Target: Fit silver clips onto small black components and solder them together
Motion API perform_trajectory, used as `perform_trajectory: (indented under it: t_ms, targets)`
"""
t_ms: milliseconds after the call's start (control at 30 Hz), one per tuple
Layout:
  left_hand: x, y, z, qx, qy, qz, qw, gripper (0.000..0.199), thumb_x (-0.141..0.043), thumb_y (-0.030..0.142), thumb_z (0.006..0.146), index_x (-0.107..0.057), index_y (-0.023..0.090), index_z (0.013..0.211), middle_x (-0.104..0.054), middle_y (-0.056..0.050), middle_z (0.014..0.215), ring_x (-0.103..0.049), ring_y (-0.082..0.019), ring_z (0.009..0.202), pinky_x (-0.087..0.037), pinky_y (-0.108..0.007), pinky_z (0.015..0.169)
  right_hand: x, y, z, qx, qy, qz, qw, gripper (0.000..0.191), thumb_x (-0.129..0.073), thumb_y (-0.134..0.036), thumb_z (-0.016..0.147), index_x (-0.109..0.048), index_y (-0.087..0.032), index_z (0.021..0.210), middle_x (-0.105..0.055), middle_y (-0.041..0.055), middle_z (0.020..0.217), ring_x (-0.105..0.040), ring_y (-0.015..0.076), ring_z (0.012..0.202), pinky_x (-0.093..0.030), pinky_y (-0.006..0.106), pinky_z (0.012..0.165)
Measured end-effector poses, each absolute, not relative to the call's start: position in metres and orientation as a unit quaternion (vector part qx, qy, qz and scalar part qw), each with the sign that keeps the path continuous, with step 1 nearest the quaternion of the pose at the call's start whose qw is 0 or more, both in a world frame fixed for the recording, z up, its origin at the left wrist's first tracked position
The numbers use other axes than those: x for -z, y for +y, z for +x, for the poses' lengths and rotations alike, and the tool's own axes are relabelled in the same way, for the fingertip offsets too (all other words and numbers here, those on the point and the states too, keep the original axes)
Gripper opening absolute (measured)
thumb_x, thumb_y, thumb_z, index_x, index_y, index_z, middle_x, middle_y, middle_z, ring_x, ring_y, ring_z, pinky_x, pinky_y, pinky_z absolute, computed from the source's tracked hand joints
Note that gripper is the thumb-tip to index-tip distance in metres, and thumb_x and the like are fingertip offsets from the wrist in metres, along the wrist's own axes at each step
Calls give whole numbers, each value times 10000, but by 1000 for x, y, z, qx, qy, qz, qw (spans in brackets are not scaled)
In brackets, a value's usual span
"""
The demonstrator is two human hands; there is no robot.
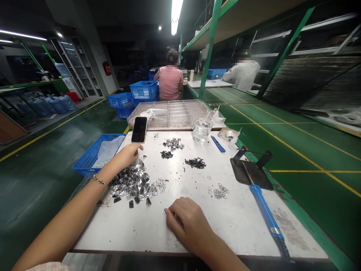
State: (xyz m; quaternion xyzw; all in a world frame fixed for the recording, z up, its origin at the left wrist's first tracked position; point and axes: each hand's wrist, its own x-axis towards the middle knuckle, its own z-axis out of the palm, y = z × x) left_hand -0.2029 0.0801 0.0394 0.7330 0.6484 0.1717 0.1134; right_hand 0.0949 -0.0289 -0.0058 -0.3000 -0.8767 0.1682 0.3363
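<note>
My left hand (129, 154) hovers just below a phone (139, 130), with its index finger stretched out towards the phone's lower edge. No object shows in its fingers. A bracelet circles the wrist. Beneath this hand spreads a heap of small dark and silvery metal-like pieces (134, 180). My right hand (187, 218) rests at the front of the white tabletop (158, 229), its fingers curled under and its thumb a little apart. Nothing shows in it, though the palm side is hidden. Small piles of black parts (196, 163) and thin silvery clips (220, 191) lie beyond it.
On the right, a blue-handled soldering iron (265, 210) leans on a black metal stand (251, 173). Behind are a glass of clear liquid (202, 130), a blue tool (218, 144) and a compartment tray (169, 116). A blue basket (84, 160) stands left. Two people sit farther off.
</note>
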Motion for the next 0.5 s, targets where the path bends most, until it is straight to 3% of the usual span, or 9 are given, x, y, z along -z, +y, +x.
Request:
perform_trajectory:
  t_ms: [167, 367, 500]
  targets:
    - [-31, 80, -208, -228, 670, 692, 143, 284, -582, 225, 690, -574, 171, 968, -615, -12, 723, -581, -178, 683, -436, -276, 659, 6, -29, 96, -186, -874, -292, 342, 269, -423, -188, 924, -483, -168, 663, -507, 17, 615, -422, 146, 581, -281, 286, 566]
    - [-31, 73, -207, -301, 678, 646, 182, 422, -657, 341, 670, -538, 149, 1027, -617, -33, 813, -596, -171, 739, -485, -283, 686, -2, -31, 100, -226, -857, -295, 357, 266, -423, -204, 927, -531, -164, 688, -518, 18, 615, -443, 144, 571, -312, 288, 559]
    - [-53, 46, -168, -328, 613, 679, 236, 470, -645, 342, 730, -496, 179, 1146, -614, -34, 894, -601, -171, 817, -509, -288, 727, -14, -26, 106, -471, -719, -332, 390, 164, -484, -298, 921, -594, -180, 950, -617, 31, 763, -555, 156, 670, -435, 269, 607]
